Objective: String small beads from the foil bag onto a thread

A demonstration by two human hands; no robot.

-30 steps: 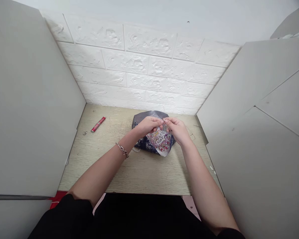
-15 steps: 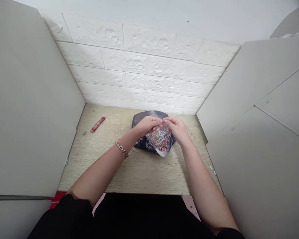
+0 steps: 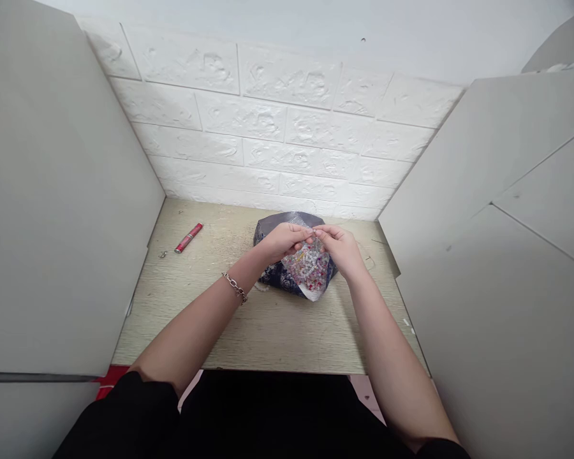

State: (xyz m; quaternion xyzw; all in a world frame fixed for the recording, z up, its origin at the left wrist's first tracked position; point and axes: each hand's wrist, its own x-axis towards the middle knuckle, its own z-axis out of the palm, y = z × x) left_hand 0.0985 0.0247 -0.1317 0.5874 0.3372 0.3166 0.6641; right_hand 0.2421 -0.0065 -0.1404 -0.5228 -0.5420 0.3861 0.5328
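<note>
My left hand (image 3: 289, 243) and my right hand (image 3: 337, 247) meet fingertip to fingertip over an open bag (image 3: 280, 280) with a dark blue pattern and a silvery inside. Both are closed in a pinch. What lies between the fingertips is too small to make out. Below them, many small beads (image 3: 310, 271), in white, pink, red and purple, lie in the silvery opening of the bag. A chain bracelet (image 3: 234, 287) circles my left wrist.
A red tube-shaped item (image 3: 189, 238) lies on the wooden table (image 3: 287, 338) at left, near a small metal piece (image 3: 163, 254). Grey panels (image 3: 67, 191) flank both sides, and a white brick-patterned wall (image 3: 263, 121) stands behind. Thin thread-like bits (image 3: 370, 260) lie at right.
Almost nothing differs. Both hands keep their pinch above the beads, and the view has shifted very slightly.
</note>
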